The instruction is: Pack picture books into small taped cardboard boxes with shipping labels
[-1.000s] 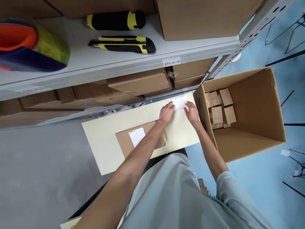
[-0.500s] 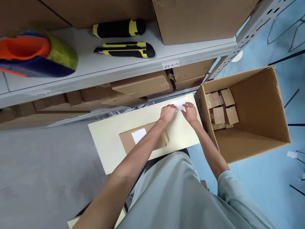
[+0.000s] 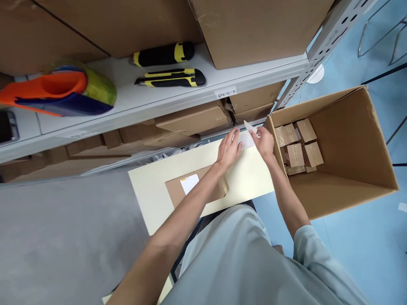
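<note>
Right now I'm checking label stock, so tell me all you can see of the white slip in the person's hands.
The white paper slip is a thin, blank-looking rectangle, its far corner lifted off the pale cream table. The right hand pinches its right end; the left hand presses its left end. It sits at the table's far edge, beside the open brown cardboard box.

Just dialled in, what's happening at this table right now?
A person stands at a pale table beside a shelf rack. The left hand lies flat on a white label sheet at the table's far edge, while the right hand pinches a white corner lifted off it. A flat brown parcel with a white label lies nearer the person. To the right, an open carton holds small taped boxes. Two utility knives lie on the shelf above.
</note>
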A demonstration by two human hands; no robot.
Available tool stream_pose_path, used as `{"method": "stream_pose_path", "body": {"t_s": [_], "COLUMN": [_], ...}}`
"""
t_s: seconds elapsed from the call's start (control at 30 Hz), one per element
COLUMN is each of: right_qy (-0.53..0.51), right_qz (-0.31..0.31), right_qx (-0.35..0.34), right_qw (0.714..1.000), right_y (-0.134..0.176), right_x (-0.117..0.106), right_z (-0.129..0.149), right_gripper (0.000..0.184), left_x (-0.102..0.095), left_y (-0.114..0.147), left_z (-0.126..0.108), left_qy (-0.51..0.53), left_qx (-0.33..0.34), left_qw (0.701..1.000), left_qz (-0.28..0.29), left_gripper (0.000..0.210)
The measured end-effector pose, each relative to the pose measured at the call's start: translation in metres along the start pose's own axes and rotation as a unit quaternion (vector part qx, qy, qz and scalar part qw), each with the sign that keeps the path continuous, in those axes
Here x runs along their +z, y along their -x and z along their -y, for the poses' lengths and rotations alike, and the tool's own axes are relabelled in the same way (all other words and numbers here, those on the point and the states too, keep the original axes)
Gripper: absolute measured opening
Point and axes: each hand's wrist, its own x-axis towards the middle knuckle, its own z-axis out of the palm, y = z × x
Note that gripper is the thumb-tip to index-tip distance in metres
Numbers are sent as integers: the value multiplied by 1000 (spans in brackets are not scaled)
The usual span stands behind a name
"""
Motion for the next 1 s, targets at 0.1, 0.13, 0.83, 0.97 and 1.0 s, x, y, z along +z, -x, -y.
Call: {"method": "stream_pose_path", "body": {"t_s": [0.1, 0.13, 0.83, 0.97, 1.0], "right_qy": [-37, -38, 87, 83, 79], "right_qz": [-35, -43, 48, 32, 26], "right_qx": [15, 19, 163, 180, 182], "right_qw": [999, 998, 982, 980, 980], "right_y": [-11, -13, 20, 27, 29], "right_x": [-23, -29, -38, -37, -36], "right_z": [-19, -23, -30, -41, -43], "right_gripper": [39, 37, 26, 29, 29], "left_x": [16, 22, 52, 54, 55], "left_y": [-7, -10, -58, -63, -63], "left_z": [1, 1, -18, -24, -25], "left_qy": [-26, -33, -188, -190, -185], "left_qx": [26, 34, 36, 20, 16], "left_qw": [995, 992, 933, 928, 929], "left_qz": [90, 117, 306, 321, 321], "left_gripper": [62, 63, 79, 78, 79]}}
